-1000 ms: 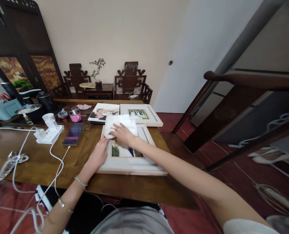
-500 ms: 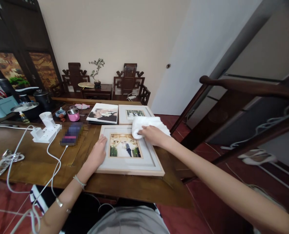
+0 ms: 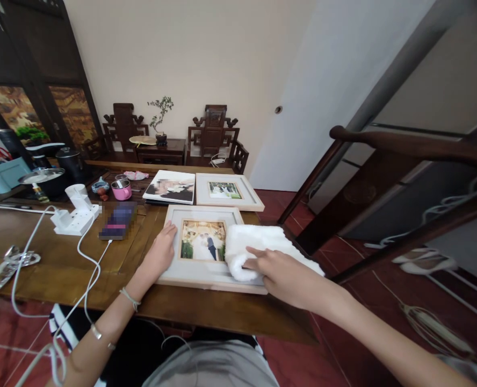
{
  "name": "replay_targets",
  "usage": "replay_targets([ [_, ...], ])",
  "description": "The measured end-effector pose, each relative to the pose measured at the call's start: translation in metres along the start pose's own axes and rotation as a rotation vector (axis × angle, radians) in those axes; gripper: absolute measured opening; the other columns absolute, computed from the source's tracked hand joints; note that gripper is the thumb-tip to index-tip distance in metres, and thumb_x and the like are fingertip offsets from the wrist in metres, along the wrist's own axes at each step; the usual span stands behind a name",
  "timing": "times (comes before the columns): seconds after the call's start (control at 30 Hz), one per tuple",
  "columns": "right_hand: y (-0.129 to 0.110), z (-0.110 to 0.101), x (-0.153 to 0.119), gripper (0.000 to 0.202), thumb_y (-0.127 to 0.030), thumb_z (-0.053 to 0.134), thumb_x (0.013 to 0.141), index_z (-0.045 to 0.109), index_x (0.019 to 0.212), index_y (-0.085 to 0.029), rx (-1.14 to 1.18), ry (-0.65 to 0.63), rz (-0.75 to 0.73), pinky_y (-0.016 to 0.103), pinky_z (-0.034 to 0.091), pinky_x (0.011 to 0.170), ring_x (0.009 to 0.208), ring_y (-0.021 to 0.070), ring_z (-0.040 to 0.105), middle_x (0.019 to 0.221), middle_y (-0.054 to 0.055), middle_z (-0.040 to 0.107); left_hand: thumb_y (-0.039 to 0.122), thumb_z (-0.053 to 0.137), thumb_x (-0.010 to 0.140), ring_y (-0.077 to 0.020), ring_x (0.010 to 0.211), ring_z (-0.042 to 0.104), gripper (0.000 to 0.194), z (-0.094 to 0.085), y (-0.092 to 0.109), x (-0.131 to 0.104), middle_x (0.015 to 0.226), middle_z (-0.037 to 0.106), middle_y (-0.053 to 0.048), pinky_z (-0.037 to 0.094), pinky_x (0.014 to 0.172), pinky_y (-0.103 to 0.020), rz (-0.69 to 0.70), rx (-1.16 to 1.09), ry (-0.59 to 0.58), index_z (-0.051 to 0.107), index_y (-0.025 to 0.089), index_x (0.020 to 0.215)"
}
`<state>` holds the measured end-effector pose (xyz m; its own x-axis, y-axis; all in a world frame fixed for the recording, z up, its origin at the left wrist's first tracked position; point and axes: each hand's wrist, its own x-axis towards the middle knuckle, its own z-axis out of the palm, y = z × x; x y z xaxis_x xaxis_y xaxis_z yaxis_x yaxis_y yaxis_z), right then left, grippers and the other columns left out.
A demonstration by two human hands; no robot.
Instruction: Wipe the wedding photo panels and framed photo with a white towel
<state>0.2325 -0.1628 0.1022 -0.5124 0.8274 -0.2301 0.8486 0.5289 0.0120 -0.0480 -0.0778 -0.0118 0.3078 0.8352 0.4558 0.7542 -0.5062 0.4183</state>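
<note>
A picture frame (image 3: pixel 202 273) with pale wood edges and a wide light mat lies flat on the wooden table, a wedding photo (image 3: pixel 203 240) at its centre. My left hand (image 3: pixel 163 251) grips the frame's left edge, fingers over the top of the rim. In my right hand (image 3: pixel 276 269) is a folded white towel (image 3: pixel 258 242), pressed onto the right side of the frame. The towel hides the right part of the mat and spreads past the frame's right edge. My index finger stretches over the towel while the other fingers are curled into it.
Behind lie a second picture frame (image 3: pixel 246 196) and a photo album (image 3: pixel 170 188). Leftward are a phone (image 3: pixel 118 221), a power strip (image 3: pixel 77 219) with trailing cables, a pink cup (image 3: pixel 121 190) and a pot (image 3: pixel 42 180). A wooden chair (image 3: pixel 367 177) stands close on the right.
My right hand has brought the towel from the frame's upper right corner down toward its lower right, uncovering the second frame behind. My left hand has stayed on the left edge.
</note>
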Motion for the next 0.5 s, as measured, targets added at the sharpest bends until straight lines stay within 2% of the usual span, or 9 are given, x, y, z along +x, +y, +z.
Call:
replay_targets([
  [0.1,0.007,0.004,0.002,0.053,0.006,0.038,0.066,0.068,0.103,-0.016,0.056,0.037,-0.006,0.036,0.045,0.091,0.126,0.0291,0.050,0.119,0.017,0.065,-0.006,0.034,0.078,-0.0270,0.135,0.040,0.050,-0.001,0.000,0.000,0.130,0.058,-0.018,0.035,0.112,-0.048,0.004,-0.027,0.006,0.057,0.008,0.121],
  [0.23,0.013,0.010,0.014,0.054,0.005,0.039,0.065,0.068,0.106,-0.017,0.060,0.089,0.030,0.036,0.045,0.090,0.121,0.0286,0.054,0.119,0.015,0.065,-0.008,0.033,0.075,-0.0269,0.136,0.039,0.054,-0.001,-0.002,0.000,0.131,0.057,-0.018,0.035,0.112,-0.048,0.010,-0.032,-0.002,0.056,0.007,0.122],
  [0.33,0.023,0.016,0.037,0.057,0.004,0.040,0.066,0.066,0.113,-0.016,0.012,0.177,0.082,0.038,0.043,0.094,0.121,0.0273,0.054,0.124,0.015,0.062,-0.007,0.034,0.075,-0.0270,0.136,0.038,0.053,-0.002,-0.002,0.000,0.131,0.057,-0.019,0.035,0.112,-0.048,0.010,-0.035,-0.017,0.056,0.006,0.122],
  [0.5,0.045,0.030,0.078,0.055,0.004,0.039,0.068,0.062,0.117,-0.008,-0.051,0.349,0.074,0.046,0.034,0.103,0.135,0.0302,0.037,0.134,0.020,0.054,-0.007,0.035,0.075,-0.0263,0.136,0.039,0.055,-0.002,-0.001,0.000,0.131,0.058,-0.017,0.036,0.112,-0.047,0.008,-0.031,-0.014,0.056,0.009,0.123],
])
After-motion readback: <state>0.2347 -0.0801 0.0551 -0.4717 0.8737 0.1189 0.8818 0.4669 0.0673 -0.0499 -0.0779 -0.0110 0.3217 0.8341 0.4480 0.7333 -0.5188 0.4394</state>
